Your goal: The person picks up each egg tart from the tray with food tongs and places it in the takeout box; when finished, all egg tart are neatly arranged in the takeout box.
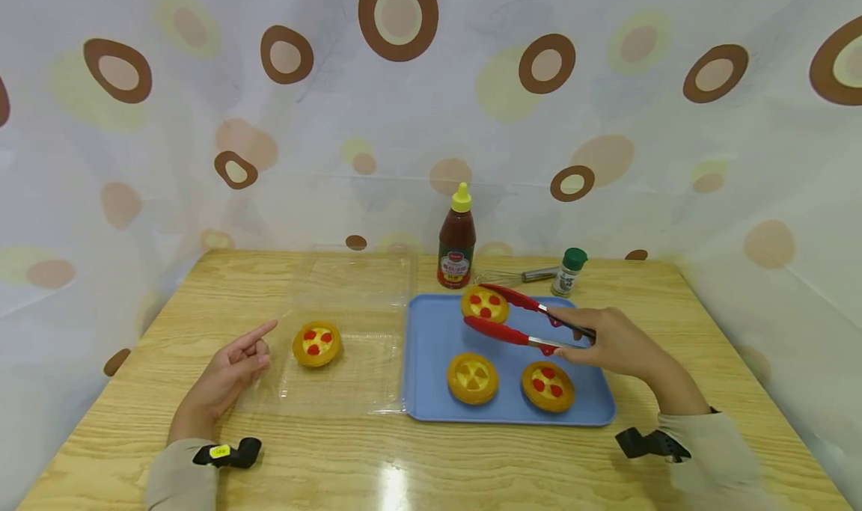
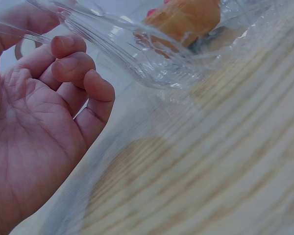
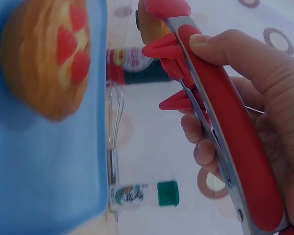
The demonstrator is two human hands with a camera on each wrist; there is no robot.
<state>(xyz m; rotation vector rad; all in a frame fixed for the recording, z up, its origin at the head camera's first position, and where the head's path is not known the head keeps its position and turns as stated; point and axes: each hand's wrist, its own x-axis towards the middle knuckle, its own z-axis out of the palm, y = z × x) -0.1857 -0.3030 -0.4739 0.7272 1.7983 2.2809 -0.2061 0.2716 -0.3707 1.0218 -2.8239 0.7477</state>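
My right hand [image 1: 609, 343] grips red-tipped tongs [image 3: 230, 132] by the handles. Between the tong tips sits a round tart [image 1: 486, 304] with red pieces on top, over the back of the blue tray [image 1: 431, 331]. A plain yellow-topped tart [image 1: 473, 378] and another red-topped tart [image 1: 548, 387] lie on the tray. My left hand [image 1: 225, 376] is at the left edge of an opened clear plastic box [image 1: 370, 361], index finger extended; in the left wrist view the other fingers [image 2: 73, 66] bend loosely beside the plastic. One red-topped tart [image 1: 316, 344] lies inside the box.
Behind the tray stand a sauce bottle [image 1: 456, 245] with a yellow cap and a small green-capped shaker [image 1: 569, 273]. A whisk [image 1: 518, 276] lies between them. The box's lid [image 1: 357, 275] is folded back towards the patterned curtain [image 1: 323, 122].
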